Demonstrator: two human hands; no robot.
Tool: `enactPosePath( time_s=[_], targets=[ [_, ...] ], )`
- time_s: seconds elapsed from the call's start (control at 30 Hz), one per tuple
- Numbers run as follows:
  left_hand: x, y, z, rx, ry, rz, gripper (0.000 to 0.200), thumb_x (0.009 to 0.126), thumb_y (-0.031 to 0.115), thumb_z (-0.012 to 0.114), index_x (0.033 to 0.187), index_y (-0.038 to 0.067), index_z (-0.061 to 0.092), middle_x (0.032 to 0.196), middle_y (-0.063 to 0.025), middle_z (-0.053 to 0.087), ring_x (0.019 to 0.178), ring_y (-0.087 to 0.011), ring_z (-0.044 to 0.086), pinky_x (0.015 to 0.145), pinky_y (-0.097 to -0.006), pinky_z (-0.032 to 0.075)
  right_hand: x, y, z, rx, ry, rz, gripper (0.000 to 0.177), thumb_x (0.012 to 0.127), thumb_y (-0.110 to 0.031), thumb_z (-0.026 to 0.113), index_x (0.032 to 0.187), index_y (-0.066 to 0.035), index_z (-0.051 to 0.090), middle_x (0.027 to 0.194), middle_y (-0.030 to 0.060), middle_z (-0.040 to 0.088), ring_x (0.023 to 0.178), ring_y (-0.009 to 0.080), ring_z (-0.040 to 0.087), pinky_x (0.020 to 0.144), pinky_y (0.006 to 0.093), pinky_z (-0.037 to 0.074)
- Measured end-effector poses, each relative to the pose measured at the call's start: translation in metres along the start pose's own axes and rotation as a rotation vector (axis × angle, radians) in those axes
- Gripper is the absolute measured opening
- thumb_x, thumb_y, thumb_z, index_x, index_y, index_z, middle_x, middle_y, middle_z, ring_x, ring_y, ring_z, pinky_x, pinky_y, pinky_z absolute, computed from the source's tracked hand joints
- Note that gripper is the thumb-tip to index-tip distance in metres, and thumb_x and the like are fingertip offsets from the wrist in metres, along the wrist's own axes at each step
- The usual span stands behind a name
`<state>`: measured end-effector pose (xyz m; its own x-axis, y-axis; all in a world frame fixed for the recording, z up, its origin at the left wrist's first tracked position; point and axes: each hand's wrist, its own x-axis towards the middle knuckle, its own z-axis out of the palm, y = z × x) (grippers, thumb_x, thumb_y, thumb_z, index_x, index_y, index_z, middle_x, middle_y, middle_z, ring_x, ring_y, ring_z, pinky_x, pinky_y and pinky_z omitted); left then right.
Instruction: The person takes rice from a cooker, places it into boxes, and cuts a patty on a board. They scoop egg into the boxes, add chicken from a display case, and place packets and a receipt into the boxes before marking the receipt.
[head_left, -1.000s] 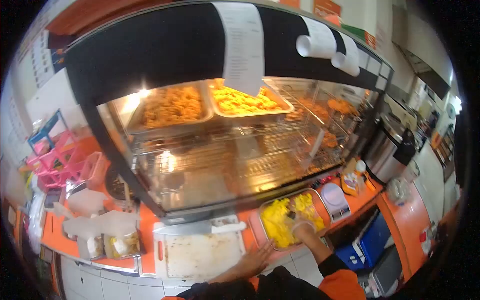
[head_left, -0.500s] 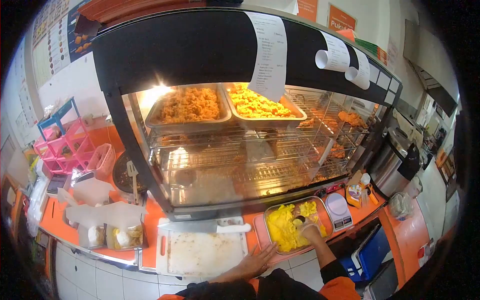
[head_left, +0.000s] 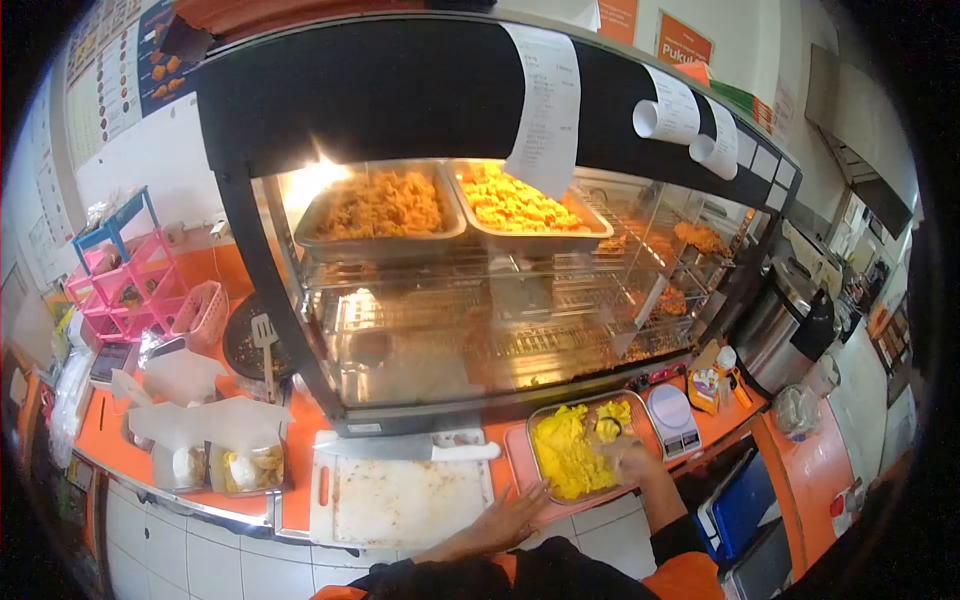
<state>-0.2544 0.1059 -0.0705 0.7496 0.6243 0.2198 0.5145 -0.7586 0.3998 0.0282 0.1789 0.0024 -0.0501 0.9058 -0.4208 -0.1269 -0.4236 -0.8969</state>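
A metal tray [head_left: 535,450] of yellow food [head_left: 568,450] stands on the orange counter. Over the tray's right side is my right hand [head_left: 630,462], blurred, its fingers curled at a small dark-ended utensil [head_left: 606,430] that touches the food. My left hand [head_left: 512,515] lies with fingers spread at the tray's lower left corner, beside the white cutting board [head_left: 400,500]. A knife [head_left: 400,449] with a white handle rests across the board's top edge.
Behind the board stands a glass warming cabinet [head_left: 400,400] with trays of fried food. Open food boxes [head_left: 247,470] are at the left, near a spatula [head_left: 265,350] and pink rack [head_left: 130,290]. Right of the tray are a scale [head_left: 672,415] and metal pot [head_left: 775,325].
My right hand and the utensil have shifted slightly, the utensil now farther up and right in the tray. My left hand stays at the tray's corner. The camera view has shifted a little.
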Motion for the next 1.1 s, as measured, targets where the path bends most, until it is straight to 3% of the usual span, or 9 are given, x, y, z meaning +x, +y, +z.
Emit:
enactPosePath(
  time_s=[0.13, 0.27, 0.37, 0.43, 0.6, 0.8, 0.9, 0.97, 1.1],
  targets=[
    [-0.022, -0.002, -0.036, -0.200, 0.102, -0.063, 0.063, 0.092, 0.026, 0.058, 0.145, 0.006, 0.032, 0.152, -0.0173, 0.031, 0.134, -0.0336, 0.040, 0.110, -0.0567, 0.026, -0.001, -0.023, 0.036, 0.185, -0.132, 0.143, 0.016, 0.084, -0.018, 0.070, 0.079, -0.009, 0.058, 0.066, -0.0026, 0.052, 0.050, 0.0103, 0.048, 0.046, 0.0272, 0.038],
    [-0.082, -0.014, -0.077, -0.300, 0.213, -0.234, 0.052, 0.091, 0.019, 0.059, 0.140, 0.014, 0.044, 0.151, -0.0147, 0.033, 0.133, -0.0343, 0.041, 0.112, -0.0577, 0.023, 0.016, -0.021, 0.092, 0.340, -0.600, 0.237, 0.011, 0.081, -0.014, 0.069, 0.083, -0.010, 0.059, 0.072, -0.0011, 0.055, 0.060, 0.0114, 0.052, 0.051, 0.0246, 0.041],
    [-0.143, -0.018, -0.098, -0.334, 0.376, -0.406, 0.047, 0.088, 0.011, 0.063, 0.134, 0.013, 0.051, 0.146, -0.0125, 0.043, 0.130, -0.0341, 0.045, 0.110, -0.0531, 0.031, 0.005, -0.032, 0.186, 0.373, -0.807, 0.273, 0.009, 0.077, -0.013, 0.064, 0.082, -0.009, 0.057, 0.068, 0.0016, 0.051, 0.057, 0.0145, 0.048, 0.051, 0.0261, 0.038],
    [-0.186, -0.021, -0.107, -0.383, 0.475, -0.489, 0.043, 0.088, 0.010, 0.062, 0.130, 0.011, 0.054, 0.142, -0.0122, 0.047, 0.128, -0.0331, 0.047, 0.108, -0.0488, 0.035, -0.002, -0.040, 0.257, 0.452, -0.944, 0.547, 0.012, 0.074, -0.013, 0.059, 0.085, -0.007, 0.056, 0.066, 0.0029, 0.048, 0.055, 0.0157, 0.044, 0.049, 0.0269, 0.036],
    [-0.291, -0.016, -0.121, -0.367, 0.757, -0.706, 0.032, 0.091, 0.009, 0.058, 0.123, 0.006, 0.058, 0.132, -0.0131, 0.054, 0.114, -0.0319, 0.056, 0.096, -0.0391, 0.046, -0.016, -0.020, 0.433, 0.174, -1.193, 0.647, 0.018, 0.077, -0.020, 0.056, 0.087, -0.006, 0.055, 0.065, 0.0025, 0.045, 0.054, 0.0146, 0.040, 0.048, 0.0273, 0.032],
    [-0.401, -0.016, -0.144, -0.214, 1.001, -0.946, 0.031, 0.090, 0.007, 0.059, 0.122, 0.005, 0.059, 0.128, -0.0130, 0.058, 0.117, -0.0303, 0.056, 0.098, -0.0383, 0.045, -0.052, 0.033, 0.647, -0.124, -1.106, 0.290, 0.003, 0.081, -0.007, 0.051, 0.081, -0.005, 0.053, 0.065, 0.0033, 0.047, 0.048, 0.0149, 0.042, 0.042, 0.0282, 0.031],
    [-0.454, -0.010, -0.154, -0.143, 1.111, -1.079, 0.027, 0.087, 0.005, 0.061, 0.114, 0.005, 0.062, 0.125, -0.0128, 0.060, 0.113, -0.0310, 0.058, 0.096, -0.0383, 0.046, 0.002, 0.115, 0.741, -0.766, -1.204, -0.144, 0.020, 0.091, -0.018, 0.054, 0.107, -0.007, 0.051, 0.079, 0.0081, 0.058, 0.065, 0.0157, 0.055, 0.054, 0.0307, 0.046],
    [-0.487, -0.007, -0.152, -0.092, 1.149, -1.160, 0.027, 0.086, 0.004, 0.060, 0.114, 0.005, 0.061, 0.124, -0.0132, 0.060, 0.113, -0.0313, 0.058, 0.096, -0.0383, 0.046, -0.019, 0.128, 0.777, -1.314, -1.166, -0.526, 0.020, 0.089, -0.017, 0.055, 0.106, -0.007, 0.052, 0.080, 0.0086, 0.058, 0.066, 0.0160, 0.056, 0.054, 0.0302, 0.047],
    [-0.526, -0.007, -0.154, -0.083, 1.195, -1.222, 0.026, 0.086, 0.003, 0.060, 0.112, 0.005, 0.061, 0.120, -0.0135, 0.061, 0.111, -0.0324, 0.058, 0.095, -0.0384, 0.046, -0.050, 0.137, 0.809, -1.552, -0.957, -0.741, 0.020, 0.087, -0.014, 0.056, 0.105, -0.006, 0.055, 0.082, 0.0096, 0.059, 0.067, 0.0166, 0.057, 0.054, 0.0292, 0.047]
  ],
)
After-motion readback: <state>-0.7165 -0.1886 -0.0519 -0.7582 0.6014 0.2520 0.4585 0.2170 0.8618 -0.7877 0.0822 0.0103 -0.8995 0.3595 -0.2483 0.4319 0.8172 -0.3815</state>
